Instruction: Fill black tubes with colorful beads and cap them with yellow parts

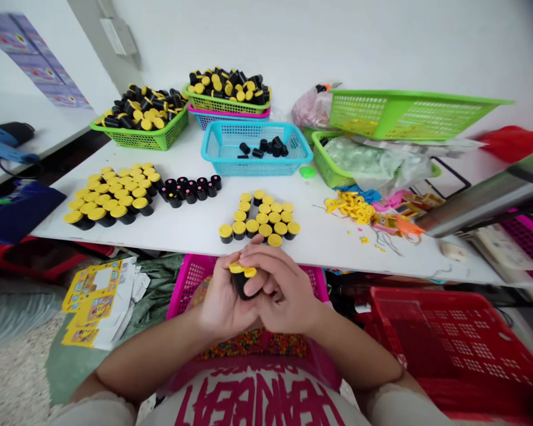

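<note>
Above my lap, just in front of the table edge, my left hand (222, 302) cups a small black cylinder with a yellow cap (240, 287). Fingers of my right hand (288, 287) curl over the same piece from the other side and touch its yellow top. A second yellow edge shows beside the cap; I cannot tell whether it belongs to another piece. Right beyond my hands, a group of yellow-capped black cylinders (262, 219) stands upright on the white table (186, 231). Below my hands is a magenta basket (184, 284) with many small colourful beads (253, 344).
More yellow-capped cylinders (111, 195) stand at the left, beside black ones with pink centres (190, 190). Behind are a blue basket (213, 154) and filled green baskets (160, 141). Yellow rings (350, 204) lie at the right. A red crate (453, 355) is below right.
</note>
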### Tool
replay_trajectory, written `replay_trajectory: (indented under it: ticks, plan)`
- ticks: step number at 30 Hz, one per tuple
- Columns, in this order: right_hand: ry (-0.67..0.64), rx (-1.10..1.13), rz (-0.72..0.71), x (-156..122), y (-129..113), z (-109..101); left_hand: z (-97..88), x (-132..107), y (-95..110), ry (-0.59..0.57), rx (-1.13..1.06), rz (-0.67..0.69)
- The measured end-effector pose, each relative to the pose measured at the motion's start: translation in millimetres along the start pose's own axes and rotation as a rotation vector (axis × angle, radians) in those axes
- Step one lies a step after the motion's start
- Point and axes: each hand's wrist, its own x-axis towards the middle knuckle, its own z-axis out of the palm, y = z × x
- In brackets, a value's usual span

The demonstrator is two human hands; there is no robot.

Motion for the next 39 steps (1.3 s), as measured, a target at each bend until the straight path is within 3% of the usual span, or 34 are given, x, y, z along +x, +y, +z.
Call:
replay_trajectory:
  ticks: [4, 9, 12, 14, 18, 22, 28, 31, 33, 36, 39]
  plan:
    - [-0.132, 0.362, 0.140, 8, 6, -17, -17.7, 2, 4, -0.114, 0.378, 0.168]
    - [-0.135, 0.789, 0.507, 2, 17, -15, -35.3, 3, 29, -0.556, 1.082, 0.503]
    - [-0.267, 0.928, 0.698, 0, 23, -13, -35.3, 3, 45, -0.602, 1.504, 0.645]
    - [-0.319, 0.965, 0.739, 1, 27, -14, -35.5, 3, 51, -0.595, 1.686, 0.684]
    - [-0.311, 1.036, 0.774, 4, 33, -15, -37.5, 5, 56, -0.613, 1.803, 0.779]
    - [-0.324, 1.067, 0.822, 6, 40, -16, -32.6, 6, 61, -0.610, 1.821, 0.786]
    - [-0.343, 1.033, 0.886, 1, 44, -11, -28.7, 7, 60, -0.643, 1.899, 0.658]
    - [-0.339, 0.897, 0.812, 2, 40, -17, -36.5, 9, 59, -0.583, 1.914, 0.669]
    - [-0.290, 0.677, 0.700, 7, 43, -35, -43.8, 10, 66, -0.468, 1.899, 0.708]
    - [-0.078, 0.015, 0.531, 15, 71, -87, -55.6, 8, 86, -0.183, 1.889, 0.647]
    - [0.131, -0.824, 0.409, 16, 122, -145, -67.2, 8, 101, 0.107, 1.874, 0.426]
